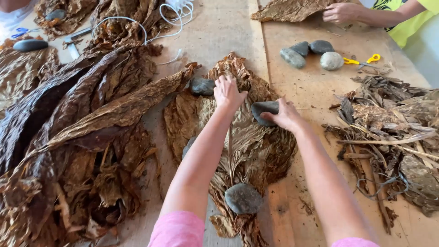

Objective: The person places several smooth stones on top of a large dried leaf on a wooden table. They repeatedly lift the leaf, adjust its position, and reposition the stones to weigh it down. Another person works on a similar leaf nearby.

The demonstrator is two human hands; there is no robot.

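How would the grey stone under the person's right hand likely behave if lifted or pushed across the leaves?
The grey stone looks dense, so probably heavy for its size. Its flattish, rounded shape suggests sliding rather than rolling. Its smooth surface may feel slippery, though the right hand grips its edge; the dry leaves beneath would likely crumple.

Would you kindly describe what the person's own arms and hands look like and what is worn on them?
Both arms are bare from short pink sleeves down. The left hand and right hand wear no gloves; no rings, watch or bracelets are visible.
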